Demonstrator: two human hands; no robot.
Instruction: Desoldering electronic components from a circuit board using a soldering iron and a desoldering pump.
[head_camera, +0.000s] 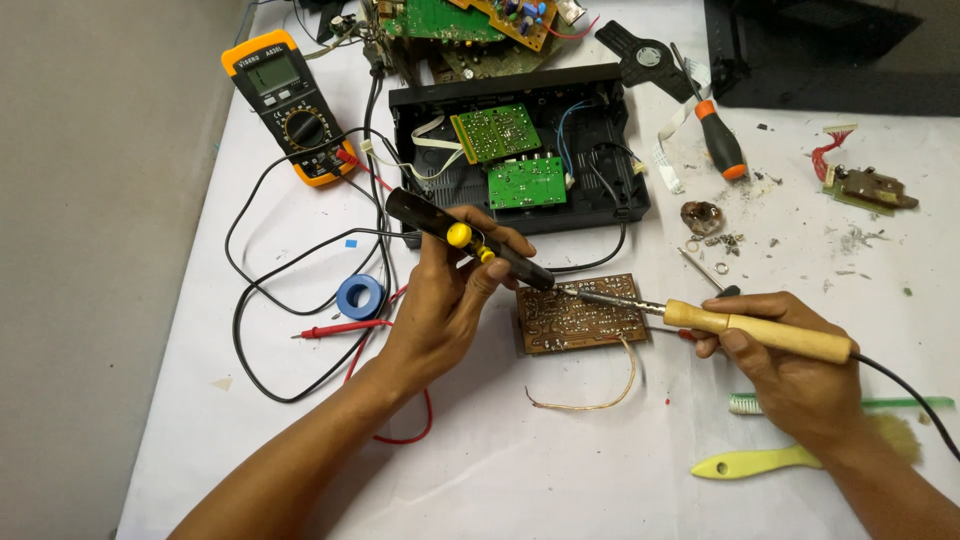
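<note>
My left hand (445, 300) grips a black desoldering pump (425, 217) with a yellow button, its tip down at the top left corner of a brown circuit board (580, 318) lying solder side up on the white table. My right hand (790, 365) holds a soldering iron (760, 330) by its wooden handle. The iron's metal tip rests on the board right beside the pump's nozzle. A bare copper wire (600, 400) loops out from under the board.
An open black case (610, 190) with two green boards lies behind. A yellow multimeter (290, 105) with red and black leads is at back left, blue tape roll (360, 296) nearby. An orange-handled screwdriver (722, 140), a toothbrush (840, 403) and a yellow brush (760, 462) lie to the right.
</note>
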